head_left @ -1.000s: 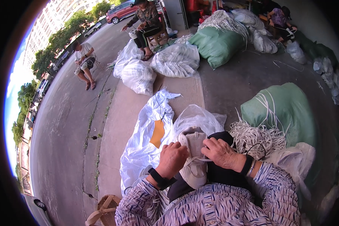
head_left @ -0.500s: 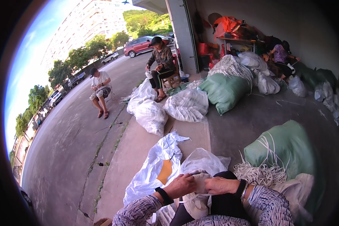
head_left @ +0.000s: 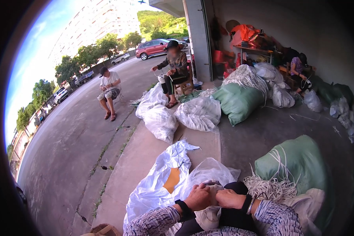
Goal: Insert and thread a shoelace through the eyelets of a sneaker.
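Note:
On my lap lies an off-white piece that looks like a shoe upper (head_left: 207,217), its far end standing up between my hands. My left hand (head_left: 198,198) is closed on the left edge of that end, fingers bent over it. Closed at the right edge is my right hand (head_left: 230,199), its fingertips partly hidden. Whether either also pinches a lace, I cannot tell. Just beyond my knees sits a clear plastic bag (head_left: 213,172). A heap of white laces (head_left: 272,188) spills beside my right knee, against a green sack (head_left: 299,167).
A white plastic sheet (head_left: 153,196) with an orange-brown piece (head_left: 172,180) spreads at front left. Ahead are filled white bags (head_left: 160,122) and another green sack (head_left: 240,103). Two seated people (head_left: 111,88) work ahead, a third (head_left: 299,70) at back right. A pillar (head_left: 200,43) stands behind.
My hands have drawn slightly closer together over the upper, the left turning knuckles up. The seated person in the patterned jacket has stretched an arm outward. My view has shifted a little.

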A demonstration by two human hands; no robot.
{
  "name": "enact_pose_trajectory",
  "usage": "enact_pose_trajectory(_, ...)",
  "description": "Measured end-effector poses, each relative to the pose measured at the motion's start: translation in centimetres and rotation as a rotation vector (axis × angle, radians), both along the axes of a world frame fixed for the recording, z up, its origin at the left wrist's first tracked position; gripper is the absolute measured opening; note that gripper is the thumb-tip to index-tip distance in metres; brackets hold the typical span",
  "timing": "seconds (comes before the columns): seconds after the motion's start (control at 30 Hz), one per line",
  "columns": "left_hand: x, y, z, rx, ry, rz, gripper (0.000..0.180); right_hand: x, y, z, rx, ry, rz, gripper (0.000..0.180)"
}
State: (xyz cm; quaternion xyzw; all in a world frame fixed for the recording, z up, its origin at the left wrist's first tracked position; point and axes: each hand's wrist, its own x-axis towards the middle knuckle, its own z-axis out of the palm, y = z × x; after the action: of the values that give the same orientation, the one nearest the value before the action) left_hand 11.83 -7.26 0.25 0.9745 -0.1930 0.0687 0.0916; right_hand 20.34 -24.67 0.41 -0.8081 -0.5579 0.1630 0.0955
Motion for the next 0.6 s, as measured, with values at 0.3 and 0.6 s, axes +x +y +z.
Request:
enact_pose_trajectory(0.3,0.9,1.8,0.5,-1.261,0.516,0.281,0.031,1.8,-0.9,-0.7,0.650,1.319,-0.454,0.013)
enact_pose_trajectory(0.6,0.4,1.3,-0.1,-1.463,0.515,0.212,0.020,-1.5,1.4,0.1,0.358,1.224,-0.341,0.018)
